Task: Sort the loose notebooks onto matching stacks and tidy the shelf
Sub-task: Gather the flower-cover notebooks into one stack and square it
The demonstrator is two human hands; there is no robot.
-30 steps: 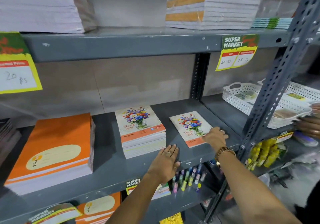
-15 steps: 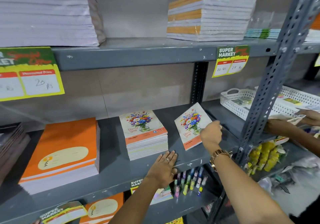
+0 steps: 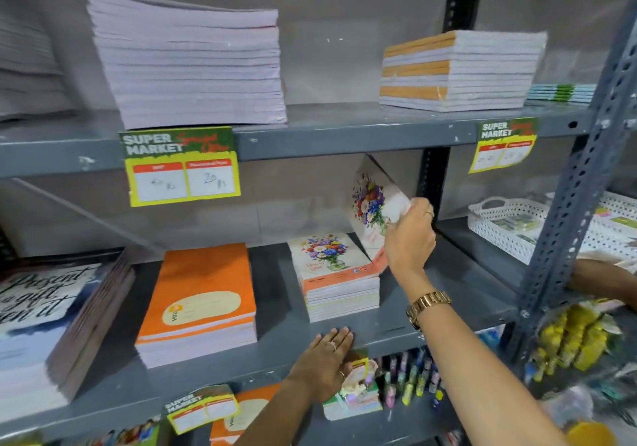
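My right hand [image 3: 409,238] grips a loose flower-cover notebook [image 3: 370,204], lifted and tilted nearly upright above the middle shelf [image 3: 448,294]. Just left of it and lower stands the matching stack of flower-cover notebooks [image 3: 336,276]. Further left is a stack of orange notebooks [image 3: 200,304]. My left hand [image 3: 324,359] lies flat on the shelf's front edge, fingers spread, holding nothing.
A dark lettered stack [image 3: 44,325] sits at the far left. The top shelf carries white stacks [image 3: 189,63] and an orange-striped stack [image 3: 458,73]. White baskets [image 3: 510,225] and another person's arm [image 3: 599,282] are at the right behind a grey upright post [image 3: 565,225]. Pens [image 3: 410,376] hang below.
My right hand has picked the loose flower notebook off the shelf and raised it, tilting it upright. My left hand stays on the shelf edge. The view has shifted left and up.
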